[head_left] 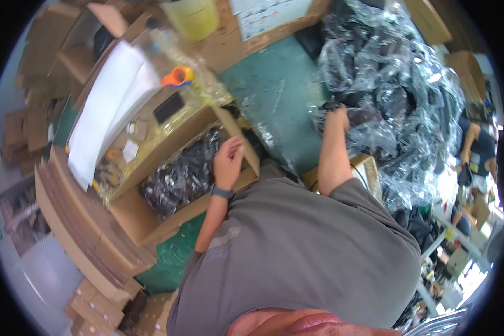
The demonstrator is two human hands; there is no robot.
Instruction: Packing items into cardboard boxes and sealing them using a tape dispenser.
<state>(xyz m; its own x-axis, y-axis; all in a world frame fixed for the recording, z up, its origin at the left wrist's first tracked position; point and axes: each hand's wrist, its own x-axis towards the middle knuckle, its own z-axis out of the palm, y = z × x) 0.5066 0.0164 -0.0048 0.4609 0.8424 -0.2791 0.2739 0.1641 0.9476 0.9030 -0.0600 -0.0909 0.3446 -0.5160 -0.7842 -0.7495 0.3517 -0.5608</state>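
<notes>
My left hand [228,162] hangs over the right end of an open cardboard box [133,219], its fingers loosely bent and apart, with nothing in them. Black items in clear plastic bags [179,171] lie inside that box. To the right, my right hand [337,116] reaches to the near left edge of a big heap of dark, clear-bagged items [386,95]. Its fingers are closed on a dark plastic-wrapped item [330,105] there; the exact kind of item cannot be made out.
A green tabletop [283,95] lies between box and heap. Beyond the box are an orange tape dispenser [177,77], a black phone-like slab [168,107] and white sheets [109,106]. Flat cardboard [84,224] stands at the left. Another person [476,143] is at far right.
</notes>
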